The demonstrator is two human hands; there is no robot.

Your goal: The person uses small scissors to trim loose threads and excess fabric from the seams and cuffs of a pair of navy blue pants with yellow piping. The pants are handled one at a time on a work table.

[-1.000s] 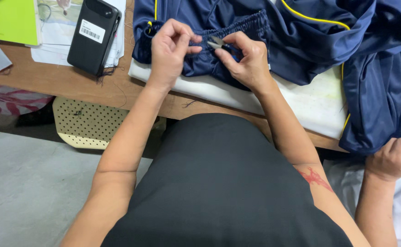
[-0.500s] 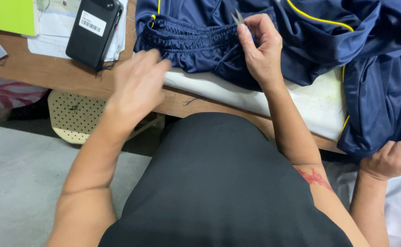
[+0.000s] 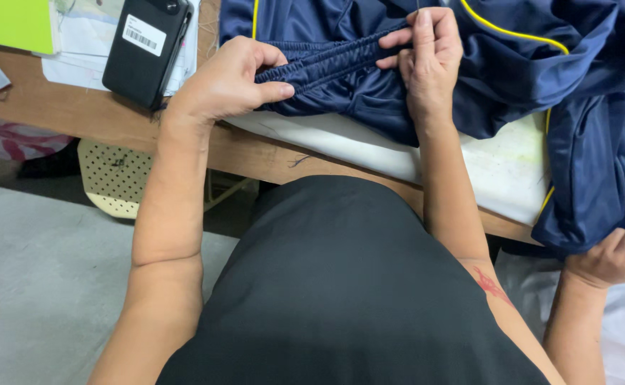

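A navy blue garment with yellow piping lies heaped on a white pad on the wooden table. My left hand pinches the gathered elastic waistband at its left end, thumb underneath. My right hand grips the same waistband further right, fingers curled over the fabric. The band is stretched between both hands. Whether a small tool is in my right hand is hidden.
A black phone lies on papers at the table's left, beside a yellow-green sheet. A perforated cream stool stands under the table. Another person's fist rests at the lower right, below the hanging fabric.
My left hand swung off the garment toward my lap, then came back and took the waistband's left end. My right hand stayed on the fabric, shifting slightly right.
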